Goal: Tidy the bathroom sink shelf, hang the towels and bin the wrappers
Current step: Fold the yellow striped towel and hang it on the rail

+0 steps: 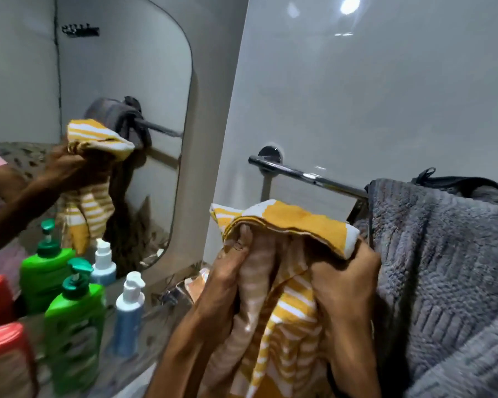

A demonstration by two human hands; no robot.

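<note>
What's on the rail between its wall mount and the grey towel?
Nothing: in the head view that stretch of rail from the mount to the grey towel is bare chrome; the yellow towel is held just below it.

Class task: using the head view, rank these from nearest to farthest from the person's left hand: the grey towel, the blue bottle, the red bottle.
From the left hand:
1. Blue bottle, just left, on the shelf.
2. Grey towel, right, beyond the right hand.
3. Red bottle, far left edge.

Bottles [78, 317] left, mirror [121, 110] behind them, towel rail [308, 176] right
</note>
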